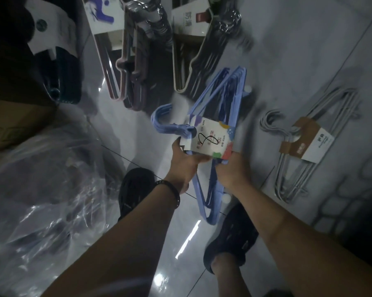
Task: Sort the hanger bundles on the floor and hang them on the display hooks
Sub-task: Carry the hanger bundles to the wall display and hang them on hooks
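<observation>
Left hand (pixel 184 166) and right hand (pixel 232 170) grip the blue hanger bundle (pixel 236 86) at its paper band (pixel 210 139) — probably light, stiff, slick plastic.

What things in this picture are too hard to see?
Head view:
- Display hooks: out of frame; the camera faces the floor.
- Pink hanger bundle and beige hanger bundle: tops cut by the upper edge.
- Dark hanger bundle: lost in shadow.
- Blue hanger bundle: label print blurred.
- Left hand and right hand: fingertips hidden under that bundle.
</observation>
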`<state>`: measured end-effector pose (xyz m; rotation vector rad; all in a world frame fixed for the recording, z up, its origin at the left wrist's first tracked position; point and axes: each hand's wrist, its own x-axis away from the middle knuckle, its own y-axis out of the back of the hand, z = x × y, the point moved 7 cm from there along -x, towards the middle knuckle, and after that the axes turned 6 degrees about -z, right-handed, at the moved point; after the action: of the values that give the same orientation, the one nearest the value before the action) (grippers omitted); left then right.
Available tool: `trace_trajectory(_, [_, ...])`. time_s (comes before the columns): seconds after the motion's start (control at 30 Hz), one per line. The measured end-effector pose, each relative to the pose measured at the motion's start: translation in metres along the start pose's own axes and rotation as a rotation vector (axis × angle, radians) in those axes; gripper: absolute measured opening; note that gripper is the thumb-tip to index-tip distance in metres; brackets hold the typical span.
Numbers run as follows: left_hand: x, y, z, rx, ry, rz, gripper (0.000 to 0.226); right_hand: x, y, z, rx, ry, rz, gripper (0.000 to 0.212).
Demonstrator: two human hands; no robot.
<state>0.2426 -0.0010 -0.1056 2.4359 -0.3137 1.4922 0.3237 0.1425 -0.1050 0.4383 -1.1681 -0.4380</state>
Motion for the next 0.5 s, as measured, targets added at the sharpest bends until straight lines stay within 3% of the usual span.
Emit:
trace_trajectory(0.2, [0.058,0.017,-0.066,-0.075,-0.083,-0.061,0.059,0.071,0.019,0.029,-0.228,-0.08,0.185,0.045])
trace_trajectory(0.27, [0.084,0.027,-0.096,-0.12,-0.142,-0.037,0.064,0.102,0.045,0.05,-0.263,-0.04,0.219,0.059])
trace_trajectory(0.33, [0.117,0.033,-0.132,-0.198,-0.199,0.015,0.059,0.13,0.1,0.075,-0.244,0.019,0.026,0.069])
trace_trajectory(0.4, [0.16,0.034,-0.171,-0.298,-0.248,0.081,0.022,0.163,0.165,0.108,-0.141,0.167,-0.21,0.08])
trace_trajectory(0.5, [0.232,0.036,-0.23,-0.42,-0.353,0.17,0.027,0.211,0.241,0.171,0.021,0.478,-0.274,0.084])
